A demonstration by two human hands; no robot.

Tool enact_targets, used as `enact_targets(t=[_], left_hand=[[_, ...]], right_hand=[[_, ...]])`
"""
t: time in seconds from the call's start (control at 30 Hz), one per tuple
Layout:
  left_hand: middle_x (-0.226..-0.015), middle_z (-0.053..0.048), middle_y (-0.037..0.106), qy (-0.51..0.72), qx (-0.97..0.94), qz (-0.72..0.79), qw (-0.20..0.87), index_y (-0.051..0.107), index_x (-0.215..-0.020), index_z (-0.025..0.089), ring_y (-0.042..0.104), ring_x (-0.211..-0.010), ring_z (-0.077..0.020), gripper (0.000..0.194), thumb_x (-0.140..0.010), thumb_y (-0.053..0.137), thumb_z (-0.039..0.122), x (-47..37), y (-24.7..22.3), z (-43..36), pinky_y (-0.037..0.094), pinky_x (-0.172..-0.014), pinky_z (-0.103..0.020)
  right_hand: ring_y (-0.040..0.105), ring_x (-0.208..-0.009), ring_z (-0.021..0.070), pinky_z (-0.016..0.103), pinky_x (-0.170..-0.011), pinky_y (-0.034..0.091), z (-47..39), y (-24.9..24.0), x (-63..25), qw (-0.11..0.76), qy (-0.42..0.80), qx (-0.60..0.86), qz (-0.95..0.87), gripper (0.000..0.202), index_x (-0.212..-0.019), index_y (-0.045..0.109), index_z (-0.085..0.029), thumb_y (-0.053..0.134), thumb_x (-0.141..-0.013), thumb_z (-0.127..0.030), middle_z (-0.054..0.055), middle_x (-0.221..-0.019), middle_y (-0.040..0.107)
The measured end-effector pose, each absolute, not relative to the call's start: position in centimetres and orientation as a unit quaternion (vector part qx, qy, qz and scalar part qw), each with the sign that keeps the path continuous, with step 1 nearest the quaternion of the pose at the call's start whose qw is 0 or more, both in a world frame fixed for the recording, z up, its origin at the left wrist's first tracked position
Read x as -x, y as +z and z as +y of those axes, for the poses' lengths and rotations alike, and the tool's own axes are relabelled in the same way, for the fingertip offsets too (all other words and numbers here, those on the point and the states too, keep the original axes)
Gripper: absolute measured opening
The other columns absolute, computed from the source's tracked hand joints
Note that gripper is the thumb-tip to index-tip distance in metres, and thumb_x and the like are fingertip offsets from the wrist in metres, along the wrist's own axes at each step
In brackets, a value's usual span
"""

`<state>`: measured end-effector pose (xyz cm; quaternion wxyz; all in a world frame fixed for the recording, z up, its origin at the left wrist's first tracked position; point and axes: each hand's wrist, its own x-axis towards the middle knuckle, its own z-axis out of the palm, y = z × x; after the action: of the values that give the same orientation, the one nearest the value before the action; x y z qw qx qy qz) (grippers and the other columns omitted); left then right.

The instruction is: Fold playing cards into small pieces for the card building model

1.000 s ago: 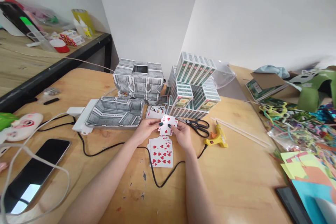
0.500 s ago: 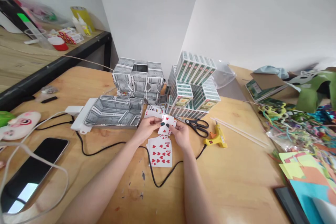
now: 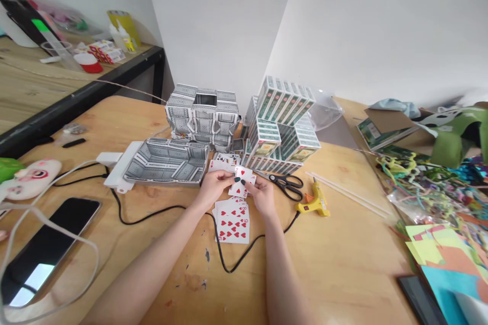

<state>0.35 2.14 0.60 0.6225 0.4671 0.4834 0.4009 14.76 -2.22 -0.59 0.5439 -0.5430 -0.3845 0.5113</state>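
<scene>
Between my two hands are playing cards (image 3: 242, 183), face up, with a two of hearts on top. My left hand (image 3: 216, 186) pinches their left edge, thumb on the face. The right edge is gripped by my right hand (image 3: 263, 194), its thumb also pressed on the face. Just below lie fanned heart cards (image 3: 232, 221) on the table, a nine in front. Behind my left hand sit more loose cards (image 3: 223, 162). Black-handled scissors (image 3: 290, 185) rest right of my right hand, their blades partly hidden.
A card-covered tray (image 3: 168, 160) stands left, with a card-built box (image 3: 204, 114) behind. Stacked card packs (image 3: 282, 127) rise at the back right. A yellow glue gun (image 3: 315, 200) trails a black cord (image 3: 244, 259) below my hands. A phone (image 3: 49, 249) lies left, craft paper (image 3: 442, 254) right.
Both hands stay almost in place, still holding the playing cards. The view has shifted slightly; no object has visibly been moved.
</scene>
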Motion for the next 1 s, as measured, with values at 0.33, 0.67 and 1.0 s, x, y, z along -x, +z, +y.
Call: enact_targets(t=[0.33, 0.67, 1.0], left_hand=[[-0.062, -0.002, 0.063, 0.421, -0.458, 0.497, 0.605, 0.068, -0.069, 0.013, 0.053, -0.056, -0.0113, 0.027, -0.054, 0.074, 0.035, -0.4, 0.1, 2.2, 0.043, -0.053, -0.024], [-0.061, -0.001, 0.062, 0.423, -0.467, 0.492, 0.601, 0.067, -0.070, 0.013, 0.051, -0.053, -0.0110, 0.032, -0.057, 0.072, 0.041, -0.4, -0.5, 2.2, 0.038, -0.050, -0.023], [-0.049, 0.004, 0.048, 0.404, -0.572, 0.526, 0.482, 0.056, -0.059, 0.017, 0.042, -0.049, -0.0104, 0.028, -0.072, 0.056, 0.041, -0.7, -0.4, 1.8, 0.033, -0.052, -0.024]], right_hand=[[0.060, -0.062, 0.0172, 0.029, -0.057, 0.048, -2.2, -0.6, -14.7, 0.545, 0.518, 0.535, -0.386, 0.028, -0.081, 0.068, -0.017, 0.068, -0.066, -0.040, 0.005, -0.077, 0.070], [0.059, -0.062, 0.0161, 0.028, -0.058, 0.046, -2.2, -0.4, -14.9, 0.540, 0.525, 0.527, -0.394, 0.024, -0.077, 0.068, -0.017, 0.069, -0.065, -0.038, 0.003, -0.074, 0.069], [0.059, -0.060, 0.0169, 0.030, -0.059, 0.047, -2.4, -0.1, -14.5, 0.536, 0.531, 0.525, -0.394, 0.024, -0.078, 0.067, -0.017, 0.070, -0.065, -0.037, 0.004, -0.074, 0.070]])
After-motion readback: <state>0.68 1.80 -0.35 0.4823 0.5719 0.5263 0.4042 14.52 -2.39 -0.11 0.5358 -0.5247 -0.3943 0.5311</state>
